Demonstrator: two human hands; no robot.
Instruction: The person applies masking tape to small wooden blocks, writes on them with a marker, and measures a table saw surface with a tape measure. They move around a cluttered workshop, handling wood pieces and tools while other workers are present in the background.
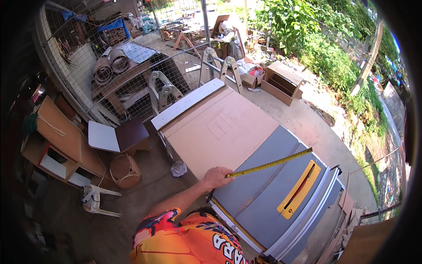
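My left hand (217,178) is closed around the near end of a yellow tape measure (274,163), at the left edge of a table saw. The extended blade reaches rightward over the saw's grey top (259,189), its far end close to the saw's right edge. A yellow insert plate (300,189) with a dark slot sits in the saw top, below the tape. Butting against the saw's far side is a light brown board (224,125) with pencil-like lines drawn on it. My right hand does not show.
A white strip (189,104) lies along the board's far edge, beside a folding metal ladder (165,88). On the left stand a wooden cabinet (61,132), a round stool (125,170) and a white plastic stool (99,200). An open wooden box (281,83) lies beyond the board.
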